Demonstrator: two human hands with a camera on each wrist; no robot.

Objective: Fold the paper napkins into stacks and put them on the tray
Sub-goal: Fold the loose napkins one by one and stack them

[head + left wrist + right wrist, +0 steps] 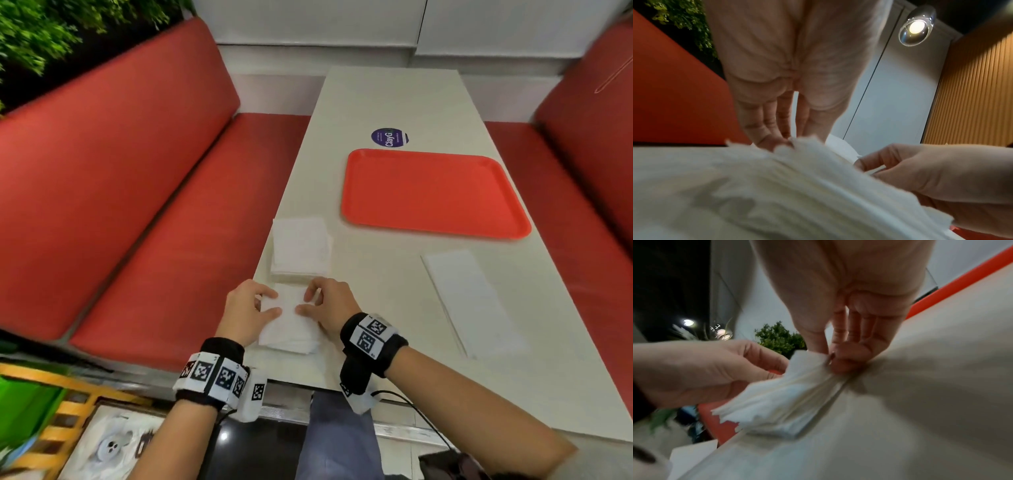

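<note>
Both hands, left hand (245,313) and right hand (328,306), are pinching a white folded paper napkin stack (291,325) lying at the cream bench's (394,99) near edge; the flat orange plastic tray (433,193) is sitting well apart.

Booth seating: red upholstered bench (113,192) along the left side, a matching red bench (582,164) along the right. Between them a long cream counter (394,99), bearing a round purple sticker (389,137) near its middle. Far end: white panelled wall (318,20) with a dark vertical seam. Green foliage (37,31) above the left bench back. Overhead, seen from the left wrist: one lit glass pendant lamp (917,26), and a ribbed wooden wall panel (972,91) beside the white wall. Lower left: yellow wooden frame (65,407).
</note>
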